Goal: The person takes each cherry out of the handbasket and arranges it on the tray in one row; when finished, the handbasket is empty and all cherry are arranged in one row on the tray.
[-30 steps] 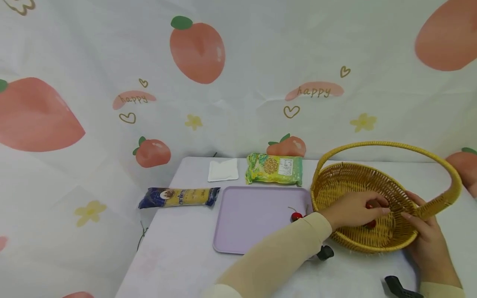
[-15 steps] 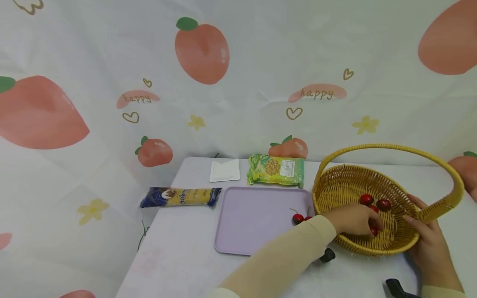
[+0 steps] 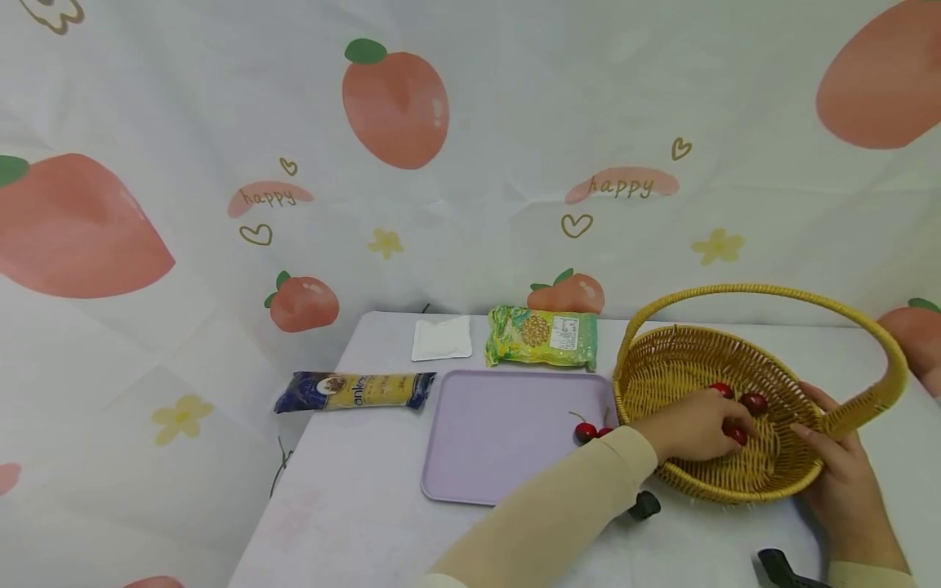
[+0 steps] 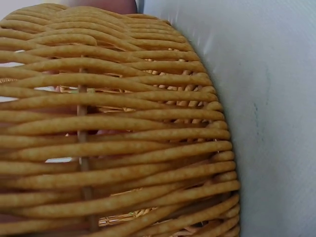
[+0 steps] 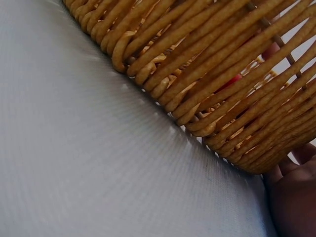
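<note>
1. The basket (image 3: pixel 691 351) was oval and shallow, woven of yellow-brown strands, with a tall wrapped handle (image 3: pixel 764 288) arching over it. It stood at the right of the tabletop (image 3: pixel 353 506), just beside the lilac tray (image 3: pixel 500 433); whether the two touched could not be made out.
2. Inside the basket lay glossy cherries: a dark red one (image 3: pixel 753 403), a brighter one (image 3: pixel 723 389) partly behind the left-hand grip, and a low cherry (image 3: pixel 738 435) at the fingers. Two stemmed cherries (image 3: pixel 585 432) sat at the tray's right side, one partly covered by the sleeve (image 3: pixel 544 514).
3. The sleeve also hid part of a black object (image 3: pixel 645 506); another dark piece (image 3: pixel 779 567) was cut off at the bottom edge. Both wrist views were mostly filled by weave, with only scraps of red showing through.
4. The left-hand grip (image 3: pixel 702 425) reached into the basket, fingers bent down over the low cherry; whether they pinched it could not be told.
5. The right-hand grip (image 3: pixel 845 474) held the basket's rim near the handle's base, thumb inside, fingers outside.
</note>
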Available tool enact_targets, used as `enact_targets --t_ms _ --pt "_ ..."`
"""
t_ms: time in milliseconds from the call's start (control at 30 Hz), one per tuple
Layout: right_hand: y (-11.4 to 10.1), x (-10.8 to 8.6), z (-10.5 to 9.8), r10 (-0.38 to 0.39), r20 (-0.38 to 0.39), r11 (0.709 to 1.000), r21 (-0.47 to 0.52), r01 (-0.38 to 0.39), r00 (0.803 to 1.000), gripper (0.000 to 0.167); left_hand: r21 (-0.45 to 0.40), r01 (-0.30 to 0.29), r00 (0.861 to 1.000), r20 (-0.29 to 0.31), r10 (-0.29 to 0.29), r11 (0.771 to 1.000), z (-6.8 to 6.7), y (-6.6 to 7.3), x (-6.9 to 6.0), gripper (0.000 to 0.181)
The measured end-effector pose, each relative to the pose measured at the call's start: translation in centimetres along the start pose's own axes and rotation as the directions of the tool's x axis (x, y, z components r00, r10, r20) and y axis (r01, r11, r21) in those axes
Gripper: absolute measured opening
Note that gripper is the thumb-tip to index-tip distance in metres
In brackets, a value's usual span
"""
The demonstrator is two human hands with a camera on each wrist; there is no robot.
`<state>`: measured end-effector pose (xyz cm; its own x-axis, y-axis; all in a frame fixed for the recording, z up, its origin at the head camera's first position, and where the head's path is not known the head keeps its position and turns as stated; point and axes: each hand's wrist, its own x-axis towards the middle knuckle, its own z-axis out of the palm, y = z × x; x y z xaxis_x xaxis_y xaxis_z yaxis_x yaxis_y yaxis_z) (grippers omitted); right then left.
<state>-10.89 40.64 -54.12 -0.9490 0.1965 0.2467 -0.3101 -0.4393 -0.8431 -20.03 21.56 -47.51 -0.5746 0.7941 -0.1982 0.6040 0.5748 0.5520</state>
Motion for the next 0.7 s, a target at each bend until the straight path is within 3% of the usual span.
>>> enact_targets --t_ms 133,233,467,600,700 --pt "0.0 -0.1 0.1 -0.004 0.001 1.000 -0.020 0.004 1.000 0.059 -0.028 0.004 0.998 -0.055 -0.005 1.000 -0.1 0.2 -0.1 0.031" --pt "0.0 -0.1 0.1 -0.009 0.003 1.000 -0.030 0.009 1.000 0.059 -0.025 -0.038 0.992 -0.121 0.034 0.999 -0.2 0.2 -0.4 0.032" --pt "0.1 0.0 0.0 -0.023 0.025 1.000 -0.006 0.023 0.999 0.060 0.007 -0.120 0.956 -0.268 0.118 0.993 -0.9 -0.1 -1.5 0.029" --pt "0.3 0.0 -0.2 -0.024 0.036 0.999 0.024 0.024 0.999 0.060 -0.067 -0.172 0.937 -0.318 0.142 0.983 -1.3 -0.3 -2.5 0.028" --pt "0.2 0.0 -0.2 -0.024 0.025 0.999 0.024 0.023 0.999 0.060 -0.186 -0.211 0.927 -0.348 0.137 0.960 -1.6 -0.3 -3.5 0.027"
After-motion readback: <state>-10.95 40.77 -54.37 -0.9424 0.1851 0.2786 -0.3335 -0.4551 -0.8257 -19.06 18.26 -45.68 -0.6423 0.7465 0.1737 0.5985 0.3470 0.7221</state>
